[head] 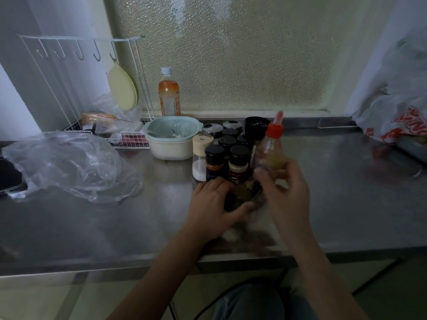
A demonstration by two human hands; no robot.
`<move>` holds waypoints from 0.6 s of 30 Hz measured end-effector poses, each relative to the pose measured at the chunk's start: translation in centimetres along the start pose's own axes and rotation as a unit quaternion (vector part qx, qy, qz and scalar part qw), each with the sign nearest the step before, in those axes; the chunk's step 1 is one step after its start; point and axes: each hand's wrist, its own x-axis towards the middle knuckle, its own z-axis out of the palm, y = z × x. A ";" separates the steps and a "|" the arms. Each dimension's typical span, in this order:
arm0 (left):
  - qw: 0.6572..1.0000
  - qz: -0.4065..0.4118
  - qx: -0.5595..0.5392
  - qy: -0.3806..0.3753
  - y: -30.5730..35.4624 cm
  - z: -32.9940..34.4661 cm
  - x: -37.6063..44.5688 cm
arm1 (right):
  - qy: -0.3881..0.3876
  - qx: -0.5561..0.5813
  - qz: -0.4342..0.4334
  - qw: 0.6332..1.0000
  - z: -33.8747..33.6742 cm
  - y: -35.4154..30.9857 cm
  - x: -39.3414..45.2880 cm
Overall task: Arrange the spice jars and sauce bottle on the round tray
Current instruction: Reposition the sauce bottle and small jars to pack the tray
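Observation:
Several spice jars (pixel 231 144) with black lids stand packed together at the middle back of the steel counter (pixel 346 192). A wooden-lidded jar of white grains (pixel 202 155) stands at the cluster's left. My right hand (pixel 286 197) holds the red-capped sauce bottle (pixel 272 144) upright at the cluster's right edge; it looks blurred. My left hand (pixel 212 204) wraps around a dark jar of green herbs (pixel 242 192) at the front of the cluster. Jars and hands hide the round tray, so I cannot make it out.
A mint colander in a white bowl (pixel 171 139) touches the cluster's left side. An orange drink bottle (pixel 168 93) and a wire rack (pixel 80 84) stand behind. A clear plastic bag (pixel 69 165) lies left, a white-and-red bag (pixel 397 116) far right.

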 end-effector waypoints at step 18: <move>0.981 -0.148 -0.041 0.117 -0.7 0.1 0.5 | -0.014 -0.214 -0.010 0.977 2.9 4.1 2.2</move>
